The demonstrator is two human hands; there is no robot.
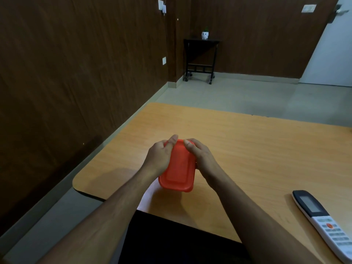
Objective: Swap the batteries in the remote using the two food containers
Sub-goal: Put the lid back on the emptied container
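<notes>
Container: an orange food container [178,168] with its lid on, held above the desk [257,149] near the front edge.
Left hand [160,156]: grasps its left side.
Right hand [200,155]: grasps its right side.
Remote [322,221]: lies face up at the desk's right front corner.

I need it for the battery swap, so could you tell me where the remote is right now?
The remote lies on the table at the lower right of the head view, apart from both hands.
</notes>
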